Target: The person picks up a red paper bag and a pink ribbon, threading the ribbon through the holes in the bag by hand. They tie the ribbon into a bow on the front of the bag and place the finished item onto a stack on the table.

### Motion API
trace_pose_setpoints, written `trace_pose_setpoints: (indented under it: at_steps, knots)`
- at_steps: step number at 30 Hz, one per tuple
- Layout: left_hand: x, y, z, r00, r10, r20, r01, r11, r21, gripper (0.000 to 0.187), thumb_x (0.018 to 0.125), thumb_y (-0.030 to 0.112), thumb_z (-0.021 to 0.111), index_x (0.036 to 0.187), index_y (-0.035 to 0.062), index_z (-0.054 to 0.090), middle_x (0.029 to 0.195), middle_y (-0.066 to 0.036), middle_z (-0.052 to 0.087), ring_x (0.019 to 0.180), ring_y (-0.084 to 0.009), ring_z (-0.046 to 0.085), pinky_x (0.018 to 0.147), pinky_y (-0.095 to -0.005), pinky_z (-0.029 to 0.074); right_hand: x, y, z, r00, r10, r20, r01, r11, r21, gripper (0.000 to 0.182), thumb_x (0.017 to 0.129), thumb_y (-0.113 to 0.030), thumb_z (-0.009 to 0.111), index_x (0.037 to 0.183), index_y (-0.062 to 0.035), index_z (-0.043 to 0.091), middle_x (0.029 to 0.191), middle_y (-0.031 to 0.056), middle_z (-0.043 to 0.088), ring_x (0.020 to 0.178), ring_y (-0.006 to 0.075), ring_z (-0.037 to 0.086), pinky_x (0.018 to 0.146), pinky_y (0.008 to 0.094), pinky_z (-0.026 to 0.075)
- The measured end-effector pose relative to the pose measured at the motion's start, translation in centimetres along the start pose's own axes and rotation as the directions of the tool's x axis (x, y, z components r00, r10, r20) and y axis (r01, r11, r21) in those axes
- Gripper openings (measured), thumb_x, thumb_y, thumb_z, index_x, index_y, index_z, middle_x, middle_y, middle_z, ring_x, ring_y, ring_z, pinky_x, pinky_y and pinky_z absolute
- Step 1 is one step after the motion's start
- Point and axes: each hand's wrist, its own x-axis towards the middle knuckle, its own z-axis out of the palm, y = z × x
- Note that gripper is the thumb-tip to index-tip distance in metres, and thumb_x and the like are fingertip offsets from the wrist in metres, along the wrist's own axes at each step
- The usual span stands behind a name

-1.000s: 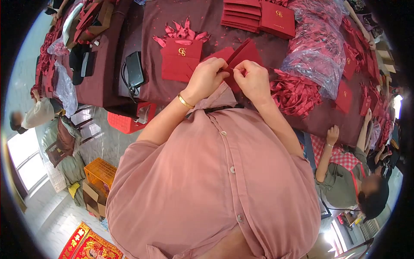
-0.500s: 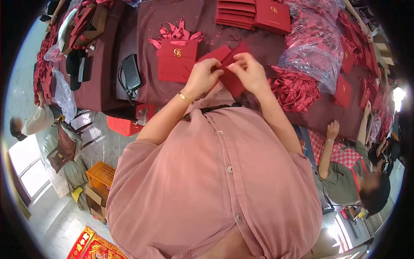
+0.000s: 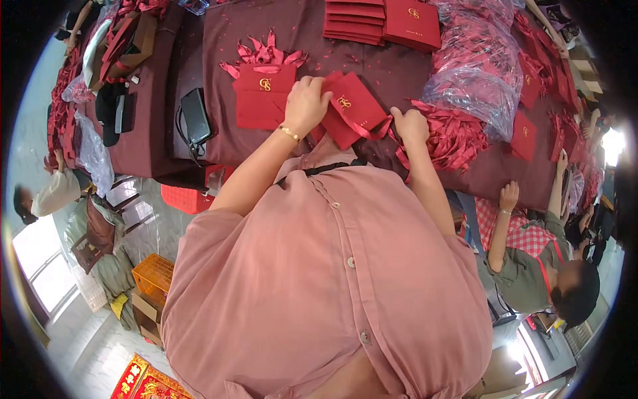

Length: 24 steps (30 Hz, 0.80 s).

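Note:
A red paper bag with a gold logo lies tilted in front of me, with another red piece partly under it. My left hand is closed at its left edge, fingertips hidden behind the knuckles. A shiny red ribbon runs across the bag's lower right side towards my right hand, whose fingers are closed on it. Just left of my left hand lies a stack of red gift bags with ribbon ends fanned out above. To the right of my right hand is a heap of loose red ribbons.
A clear plastic sack of ribbons stands at the back right, beside stacked red bags. A black phone or wallet with a strap lies on the dark red tablecloth. Another person works at the right.
My hands have moved apart, the right one going right and down with the ribbon. The bag between them has turned so its gold logo shows.

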Motion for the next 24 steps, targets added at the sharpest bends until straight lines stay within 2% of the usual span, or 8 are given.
trace_pose_setpoints:
  at_steps: [1,8,10,11,12,14,19,24]
  knots:
    - [0.4,0.3,0.4,1.000,-0.013,0.027,0.013,1.000,0.007,0.036,0.079,0.023,0.067,0.109,0.0041,0.059,0.101,-0.016,0.059,0.095,-0.0354,0.057,0.081,-0.0439,0.048,0.1,-0.1,0.8,0.996,0.007,-0.092,-0.005,1.000,0.014,0.048,0.081,-0.047,0.060,0.090,-0.0017,0.070,0.091,0.0225,0.067,0.090,0.0380,0.065,0.080,0.0469,0.051]
    - [1.9,1.7,1.8,0.991,-0.023,0.134,0.012,0.996,0.085,0.044,0.072,0.023,0.075,0.107,0.0035,0.058,0.097,-0.017,0.059,0.092,-0.0353,0.059,0.079,-0.0438,0.049,1.1,0.7,2.1,0.950,-0.166,-0.265,0.218,0.959,0.181,0.037,0.081,-0.036,0.063,0.081,0.0011,0.065,0.084,0.0203,0.068,0.080,0.0330,0.067,0.074,0.0438,0.052]
    - [2.0,1.5,2.0,0.973,-0.127,0.194,0.140,0.989,-0.053,0.039,0.071,0.019,0.076,0.102,0.0019,0.059,0.094,-0.016,0.062,0.088,-0.0333,0.061,0.076,-0.0412,0.050,1.4,1.4,1.9,0.948,-0.173,-0.268,0.290,0.817,0.498,0.025,0.084,-0.024,0.063,0.081,0.0012,0.061,0.077,0.0146,0.067,0.068,0.0228,0.066,0.064,0.0338,0.052]
    - [2.1,1.3,2.1,0.972,-0.130,0.196,0.142,0.988,-0.053,0.039,0.071,0.019,0.076,0.102,0.0019,0.059,0.094,-0.016,0.062,0.088,-0.0333,0.061,0.076,-0.0412,0.050,2.1,1.7,2.5,0.970,-0.161,-0.184,0.245,0.620,0.746,0.013,0.085,-0.013,0.062,0.085,0.0004,0.060,0.074,0.0076,0.065,0.062,0.0122,0.062,0.059,0.0237,0.049]
    - [2.2,1.0,2.1,0.969,-0.108,0.222,0.139,0.982,-0.126,0.037,0.071,0.017,0.075,0.101,0.0010,0.060,0.092,-0.016,0.063,0.085,-0.0312,0.062,0.074,-0.0393,0.050,1.3,1.2,1.4,0.970,-0.160,-0.181,0.242,0.621,0.746,0.013,0.085,-0.013,0.062,0.085,0.0004,0.060,0.074,0.0076,0.065,0.062,0.0122,0.062,0.059,0.0237,0.049]
    - [2.1,0.8,2.0,0.965,-0.086,0.249,0.137,0.971,-0.198,0.035,0.072,0.015,0.075,0.100,0.0000,0.061,0.090,-0.016,0.065,0.081,-0.0290,0.064,0.072,-0.0374,0.051,-1.8,-0.8,-2.7,0.938,-0.273,-0.213,0.315,0.415,0.854,0.008,0.086,-0.006,0.062,0.090,-0.0002,0.059,0.075,0.0038,0.063,0.063,0.0093,0.060,0.058,0.0210,0.047]
    - [2.8,2.7,-1.1,0.936,-0.136,0.325,0.275,0.860,-0.431,0.031,0.076,0.010,0.072,0.103,-0.0012,0.062,0.086,-0.008,0.067,0.072,-0.0134,0.061,0.067,-0.0284,0.050,-4.7,-3.9,-5.3,0.859,-0.395,-0.325,0.492,0.465,0.736,0.012,0.084,-0.005,0.064,0.094,0.0006,0.062,0.078,0.0027,0.064,0.070,0.0084,0.061,0.065,0.0220,0.049]
    - [2.9,3.0,-1.8,0.948,-0.144,0.283,0.298,0.713,-0.635,0.022,0.075,0.011,0.071,0.094,0.0009,0.067,0.077,-0.009,0.067,0.070,-0.0153,0.064,0.066,-0.0291,0.050,-6.5,-6.4,-6.9,0.802,-0.455,-0.387,0.590,0.506,0.629,0.011,0.083,-0.007,0.066,0.092,-0.0009,0.066,0.079,0.0039,0.066,0.071,0.0079,0.061,0.066,0.0232,0.049]
